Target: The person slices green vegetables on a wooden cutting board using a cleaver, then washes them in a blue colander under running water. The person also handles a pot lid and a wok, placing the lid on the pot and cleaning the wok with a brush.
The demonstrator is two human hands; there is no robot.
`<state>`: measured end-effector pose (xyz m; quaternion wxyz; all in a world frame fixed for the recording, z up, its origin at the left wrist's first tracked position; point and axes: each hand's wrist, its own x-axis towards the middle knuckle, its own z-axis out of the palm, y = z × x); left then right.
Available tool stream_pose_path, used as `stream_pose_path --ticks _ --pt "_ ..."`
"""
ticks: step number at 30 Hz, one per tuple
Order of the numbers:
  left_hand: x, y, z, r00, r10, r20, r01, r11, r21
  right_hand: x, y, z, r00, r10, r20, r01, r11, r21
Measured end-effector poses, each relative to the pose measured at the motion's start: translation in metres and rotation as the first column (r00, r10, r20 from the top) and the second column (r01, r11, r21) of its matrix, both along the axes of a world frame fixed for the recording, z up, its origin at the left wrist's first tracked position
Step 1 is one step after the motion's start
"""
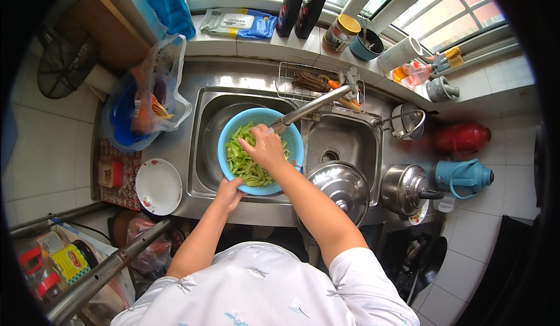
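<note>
A light blue plastic colander [222, 151] holds cut green stalks [249, 168], celery by their look, over the left basin of a steel double sink [202, 120]. My left hand [230, 193] grips the colander's near rim, thumb over the edge. Under the end of the metal faucet [315, 107], my right hand [264, 146] rests on the stalks with fingers spread; its fingertips are partly hidden, and whether it holds any pieces I cannot tell. Water seems to run over this hand.
A large steel lid [339, 190] overlaps the right basin's near edge. Left of the sink are a white plate [158, 187] and a blue basin [118, 116] with a plastic bag [175, 103]. A steel kettle [404, 188] stands right. Behind the sink sits a wire rack [284, 81] with a brush.
</note>
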<state>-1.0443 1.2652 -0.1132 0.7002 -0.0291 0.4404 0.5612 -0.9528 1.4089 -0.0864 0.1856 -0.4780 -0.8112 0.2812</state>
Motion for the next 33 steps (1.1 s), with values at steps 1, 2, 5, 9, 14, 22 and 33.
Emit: stream_pose_path --ticks 1,2,5,9,14,22,33 --pt "0.004 0.005 0.004 1.0 -0.013 -0.011 0.013 1.0 0.009 -0.001 0.005 -0.006 0.999 0.013 0.03 -0.014 0.999 0.042" --pt "0.007 0.009 0.008 0.999 -0.037 -0.019 0.037 0.999 0.005 -0.002 0.009 -0.015 0.998 0.023 0.061 -0.028 0.996 0.084" --pt "0.008 0.012 0.011 0.998 -0.051 -0.037 0.05 0.998 -0.036 -0.002 0.001 -0.015 0.971 0.16 0.177 -0.173 0.983 0.062" --pt "-0.001 0.011 0.0 0.998 0.043 0.045 -0.039 0.996 -0.077 0.014 -0.016 -0.002 0.965 0.228 0.127 -0.23 0.973 -0.005" --pt "-0.017 -0.005 -0.008 0.991 0.057 0.12 -0.048 0.995 -0.082 0.053 -0.01 0.032 0.982 -0.014 -0.191 0.01 1.0 -0.022" --pt "-0.079 0.022 0.008 0.923 -0.352 -0.155 0.359 0.933 0.018 0.102 0.019 0.006 0.809 -0.533 -0.247 0.041 0.47 -0.882" --pt "0.02 0.01 0.037 0.991 0.051 -0.12 -0.074 0.977 -0.2 0.057 -0.079 -0.071 -0.109 -0.958 -0.263 -0.101 0.274 -0.956"
